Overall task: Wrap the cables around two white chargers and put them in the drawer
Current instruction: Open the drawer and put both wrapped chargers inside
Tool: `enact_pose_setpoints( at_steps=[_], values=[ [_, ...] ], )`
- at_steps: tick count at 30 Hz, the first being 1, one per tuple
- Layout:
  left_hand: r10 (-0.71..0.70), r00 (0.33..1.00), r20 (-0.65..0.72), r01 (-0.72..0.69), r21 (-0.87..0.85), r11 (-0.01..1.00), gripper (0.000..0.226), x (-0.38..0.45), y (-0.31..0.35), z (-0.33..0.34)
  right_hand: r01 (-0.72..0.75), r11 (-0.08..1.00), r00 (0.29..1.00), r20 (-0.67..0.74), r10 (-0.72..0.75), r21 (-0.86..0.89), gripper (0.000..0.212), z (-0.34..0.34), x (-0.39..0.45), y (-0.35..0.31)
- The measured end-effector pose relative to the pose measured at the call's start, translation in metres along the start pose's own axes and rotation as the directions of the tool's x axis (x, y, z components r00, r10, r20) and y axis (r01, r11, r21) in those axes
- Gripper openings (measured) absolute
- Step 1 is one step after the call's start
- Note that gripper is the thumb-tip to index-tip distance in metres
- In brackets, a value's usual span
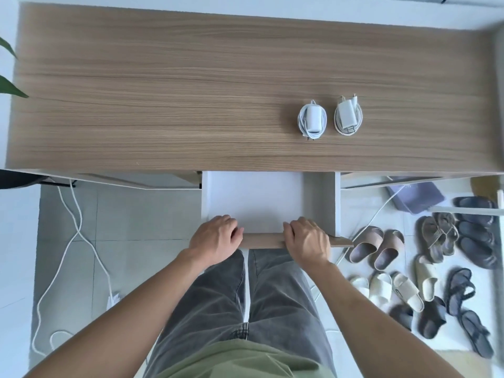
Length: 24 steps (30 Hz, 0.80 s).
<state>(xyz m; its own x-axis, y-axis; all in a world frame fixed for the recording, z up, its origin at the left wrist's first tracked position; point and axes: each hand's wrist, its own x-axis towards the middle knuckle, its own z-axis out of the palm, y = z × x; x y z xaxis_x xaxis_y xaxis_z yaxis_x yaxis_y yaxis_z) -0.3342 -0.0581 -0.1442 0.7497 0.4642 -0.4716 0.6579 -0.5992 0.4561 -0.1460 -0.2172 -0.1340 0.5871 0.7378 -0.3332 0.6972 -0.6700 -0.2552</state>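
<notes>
I had my left hand (pixel 215 237) and right hand (pixel 306 241) curled over the wooden front edge of the pulled-out drawer (pixel 256 197), well apart, one at each end. Its white inside lay bare. On the desk (pixel 163 91) beyond, both cable-wrapped chargers, the left charger (pixel 312 119) and right charger (pixel 348 116), sat just beside each other.

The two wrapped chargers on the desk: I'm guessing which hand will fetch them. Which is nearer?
Right. The right hand grips the drawer front almost straight below the chargers; the left hand sits further left.
</notes>
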Motion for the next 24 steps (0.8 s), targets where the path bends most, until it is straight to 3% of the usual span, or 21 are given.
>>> enact_pose_setpoints(
  at_steps=[11,17,19,24],
  values=[
    [-0.023,1.000,0.014,0.023,-0.013,1.000,0.036,-0.016,0.005,0.010,0.001,1.000,0.999,0.054,0.000,-0.019,0.037,0.000,-0.019,0.006],
    [-0.041,0.995,0.087,0.050,-0.111,0.993,0.035,-0.003,0.009,-0.002,-0.080,0.994,0.961,0.269,0.059,0.069,0.029,-0.015,-0.004,0.009],
    [-0.018,0.998,0.062,0.027,-0.143,0.989,0.034,0.011,0.020,-0.015,-0.086,0.990,0.970,0.238,0.057,0.116,0.026,-0.029,0.008,0.013],
    [0.059,0.993,-0.099,-0.084,-0.270,0.959,0.021,0.061,0.064,-0.065,-0.044,0.981,0.999,0.002,0.044,0.190,0.021,-0.081,0.054,0.027]
  ],
)
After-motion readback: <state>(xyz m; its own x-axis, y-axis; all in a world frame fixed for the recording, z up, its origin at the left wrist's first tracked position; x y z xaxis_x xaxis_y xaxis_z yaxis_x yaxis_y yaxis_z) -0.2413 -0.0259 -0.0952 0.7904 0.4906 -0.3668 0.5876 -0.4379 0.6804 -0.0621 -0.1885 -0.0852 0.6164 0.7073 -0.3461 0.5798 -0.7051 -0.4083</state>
